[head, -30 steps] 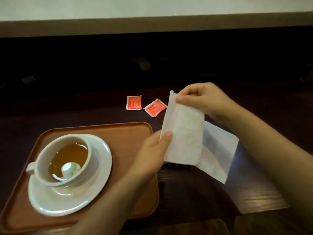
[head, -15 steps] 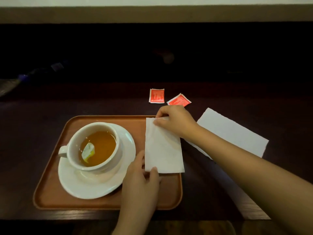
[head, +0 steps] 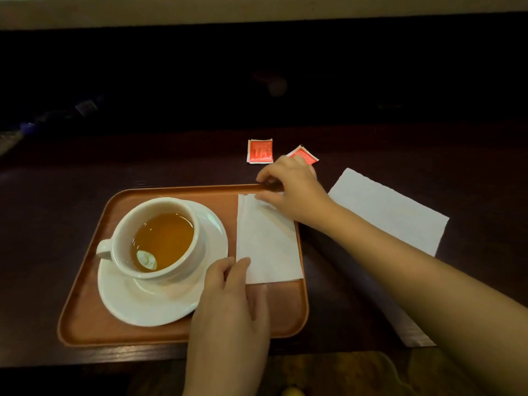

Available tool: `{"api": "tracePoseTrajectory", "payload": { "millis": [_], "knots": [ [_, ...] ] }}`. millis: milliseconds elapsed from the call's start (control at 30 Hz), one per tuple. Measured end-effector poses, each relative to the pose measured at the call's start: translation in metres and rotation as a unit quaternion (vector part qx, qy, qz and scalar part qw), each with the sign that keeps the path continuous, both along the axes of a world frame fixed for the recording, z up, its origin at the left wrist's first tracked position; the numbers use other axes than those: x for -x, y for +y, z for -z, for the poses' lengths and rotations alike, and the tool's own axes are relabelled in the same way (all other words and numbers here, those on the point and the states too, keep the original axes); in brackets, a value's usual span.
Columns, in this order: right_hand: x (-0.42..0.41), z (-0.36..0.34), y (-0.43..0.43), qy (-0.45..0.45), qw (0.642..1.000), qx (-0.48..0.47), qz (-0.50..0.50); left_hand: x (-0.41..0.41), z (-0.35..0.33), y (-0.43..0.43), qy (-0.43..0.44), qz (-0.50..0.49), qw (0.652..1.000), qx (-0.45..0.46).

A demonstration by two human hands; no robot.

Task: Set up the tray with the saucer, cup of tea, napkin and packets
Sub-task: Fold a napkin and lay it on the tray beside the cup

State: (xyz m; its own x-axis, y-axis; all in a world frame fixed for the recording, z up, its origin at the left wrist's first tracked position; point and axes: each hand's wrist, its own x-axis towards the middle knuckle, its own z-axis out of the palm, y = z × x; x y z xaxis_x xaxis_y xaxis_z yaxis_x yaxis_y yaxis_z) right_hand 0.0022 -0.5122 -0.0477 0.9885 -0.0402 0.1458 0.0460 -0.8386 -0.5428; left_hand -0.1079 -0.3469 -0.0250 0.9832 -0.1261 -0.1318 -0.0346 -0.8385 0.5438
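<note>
A brown tray (head: 85, 318) lies on the dark table. On its left stands a white saucer (head: 160, 304) with a white cup of tea (head: 160, 238) on it. A folded white napkin (head: 268, 241) lies flat along the tray's right side. My left hand (head: 231, 304) rests with its fingertips on the napkin's near left corner. My right hand (head: 288, 187) presses the napkin's far right corner, fingers bent. Two red packets lie on the table beyond the tray: one (head: 260, 150) in full view, the other (head: 304, 155) partly hidden behind my right hand.
A second, larger white napkin (head: 391, 212) lies unfolded on the table to the right of the tray, under my right forearm. The table's near edge runs just below the tray. Beyond the packets the background is dark.
One second ago both hands held the folded napkin up in the air. It then came down onto the tray's right side, and both hands now rest on its corners.
</note>
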Motion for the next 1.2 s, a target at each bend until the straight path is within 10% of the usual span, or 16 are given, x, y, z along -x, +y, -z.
{"api": "tracePoseTrajectory", "payload": {
  "millis": [367,667,933,1200],
  "knots": [
    [0.085,-0.034,-0.126,0.08,0.992,0.034,0.093,-0.015,-0.013,-0.091,-0.102,0.287,0.949,0.08],
    [0.156,0.01,-0.163,0.13,0.941,0.102,0.296,-0.022,0.049,-0.162,-0.099,0.391,0.913,-0.069],
    [0.15,0.005,-0.158,0.037,0.95,-0.105,0.292,-0.021,0.046,-0.165,-0.056,0.361,0.931,0.023],
    [0.144,-0.032,-0.155,-0.032,0.868,-0.466,0.172,-0.026,0.008,-0.173,0.116,0.171,0.921,0.33]
  ]
}}
